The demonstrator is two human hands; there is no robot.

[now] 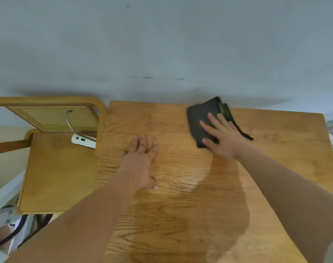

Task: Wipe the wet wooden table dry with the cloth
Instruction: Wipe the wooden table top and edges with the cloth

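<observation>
Flat under right hand (pixel 223 138) fingers (pixel 212 118), dark cloth (pixel 201 118), far table (pixel 181 196) edge

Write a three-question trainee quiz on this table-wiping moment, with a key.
1. True or false: the right hand presses flat on the dark cloth.
2. Where does the left hand rest? A) on the chair B) flat on the wooden table C) on the cloth
3. Fill in: the cloth lies near the table's ___ edge, by the wall.

Key: 1 true; 2 B; 3 far.
</observation>
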